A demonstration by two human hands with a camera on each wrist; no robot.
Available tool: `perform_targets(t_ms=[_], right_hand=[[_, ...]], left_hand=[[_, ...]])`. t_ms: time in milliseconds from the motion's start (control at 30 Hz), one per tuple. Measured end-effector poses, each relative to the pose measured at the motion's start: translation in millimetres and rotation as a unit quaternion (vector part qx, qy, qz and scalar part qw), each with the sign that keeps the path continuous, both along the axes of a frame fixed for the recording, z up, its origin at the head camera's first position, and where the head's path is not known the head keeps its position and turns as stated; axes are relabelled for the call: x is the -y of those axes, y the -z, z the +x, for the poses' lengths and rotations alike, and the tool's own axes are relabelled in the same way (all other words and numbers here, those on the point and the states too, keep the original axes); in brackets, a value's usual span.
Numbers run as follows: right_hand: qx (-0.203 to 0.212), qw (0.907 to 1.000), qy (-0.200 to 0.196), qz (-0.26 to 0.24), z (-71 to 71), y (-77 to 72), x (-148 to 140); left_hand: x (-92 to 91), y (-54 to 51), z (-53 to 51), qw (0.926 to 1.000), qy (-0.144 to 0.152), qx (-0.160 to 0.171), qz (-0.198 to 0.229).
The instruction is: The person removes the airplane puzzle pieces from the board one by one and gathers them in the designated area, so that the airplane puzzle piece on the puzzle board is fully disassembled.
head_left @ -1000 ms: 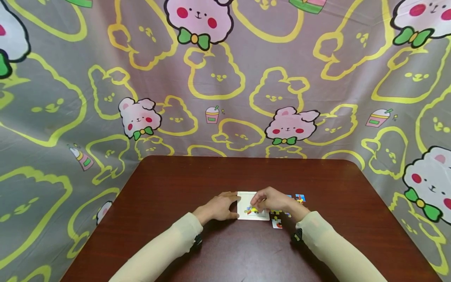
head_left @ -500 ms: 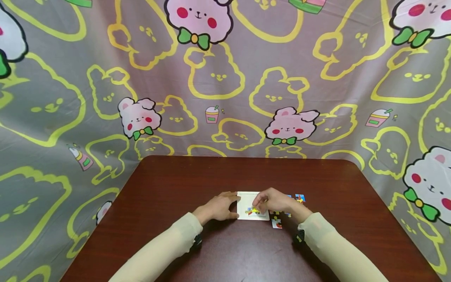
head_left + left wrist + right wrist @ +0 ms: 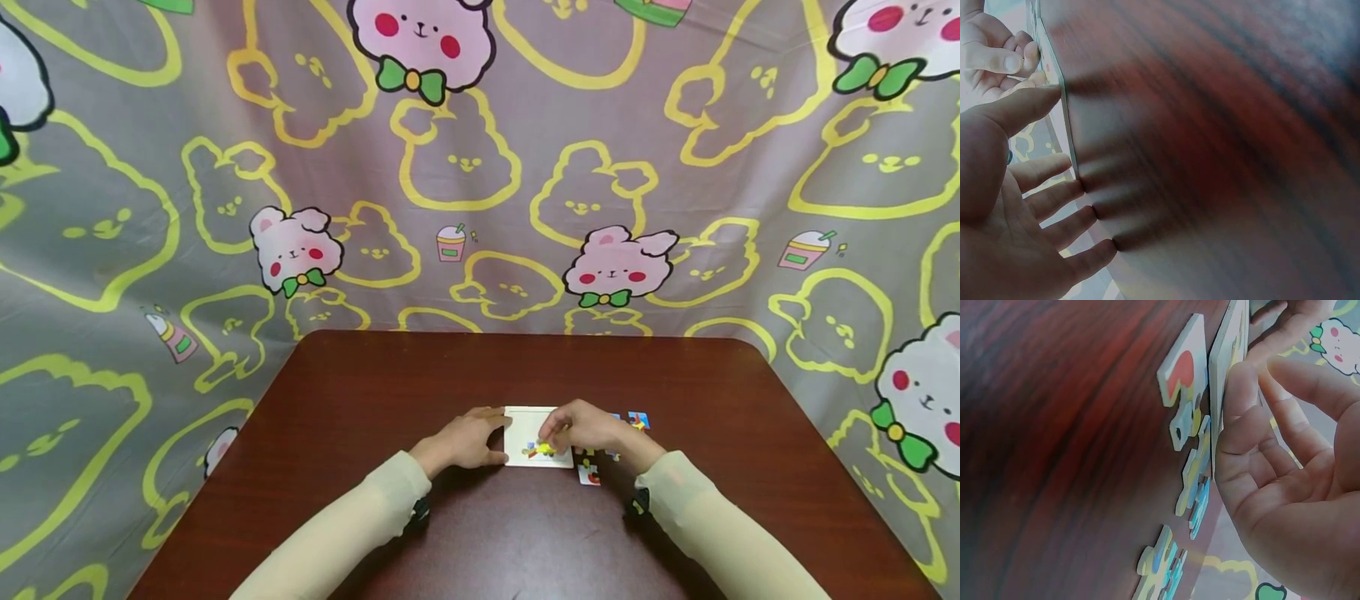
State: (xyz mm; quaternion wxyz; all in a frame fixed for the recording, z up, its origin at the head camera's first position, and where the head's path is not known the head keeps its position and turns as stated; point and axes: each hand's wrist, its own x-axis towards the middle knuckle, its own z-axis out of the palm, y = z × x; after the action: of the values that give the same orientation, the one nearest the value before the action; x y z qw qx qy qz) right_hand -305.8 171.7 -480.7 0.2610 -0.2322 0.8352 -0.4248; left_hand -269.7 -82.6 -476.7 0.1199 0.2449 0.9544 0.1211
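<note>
A white puzzle board point(image 3: 517, 425) with a raised rim lies on the table, a few colourful pieces in its lower middle. My left hand point(image 3: 467, 439) rests at the board's left edge; in the left wrist view its fingers point(image 3: 1054, 203) are spread and fairly straight, and the thumb touches the rim. Over the board, my right hand point(image 3: 581, 425) has its fingers bent and its thumb and index fingertips together at a yellow puzzle piece point(image 3: 546, 448). Those fingertips hide much of that piece. In the right wrist view the other fingers of the right hand point(image 3: 1291, 469) curl inward.
Loose puzzle pieces lie right of the board: a red and white one point(image 3: 588, 475) near its lower right corner, a blue one point(image 3: 639, 420) farther right, and several partly under the right forearm. The dark wooden table point(image 3: 375, 383) meets a patterned curtain point(image 3: 480, 233) behind.
My right hand has shifted slightly right over the board, and the yellow puzzle piece under its fingertips shows a little farther right. The left hand stays at the board's edge.
</note>
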Motion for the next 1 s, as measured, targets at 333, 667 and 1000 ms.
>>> perform_targets(t_ms=[333,667,1000], right_hand=[[-0.007,0.9999,-0.009,-0.013,3.6,1.2,6],[0.001,0.9998,-0.001,-0.019,3.6,2.9,9],[0.008,0.9997,0.010,-0.022,4.6,-1.0,11]], left_hand=[[-0.4,-1.5,0.6,1.0000,-0.001,0.000,-0.005],[-0.6,-2.6,0.8,1.0000,0.000,-0.006,-0.003],[-0.5,-1.5,0.7,1.0000,0.000,-0.009,-0.002]])
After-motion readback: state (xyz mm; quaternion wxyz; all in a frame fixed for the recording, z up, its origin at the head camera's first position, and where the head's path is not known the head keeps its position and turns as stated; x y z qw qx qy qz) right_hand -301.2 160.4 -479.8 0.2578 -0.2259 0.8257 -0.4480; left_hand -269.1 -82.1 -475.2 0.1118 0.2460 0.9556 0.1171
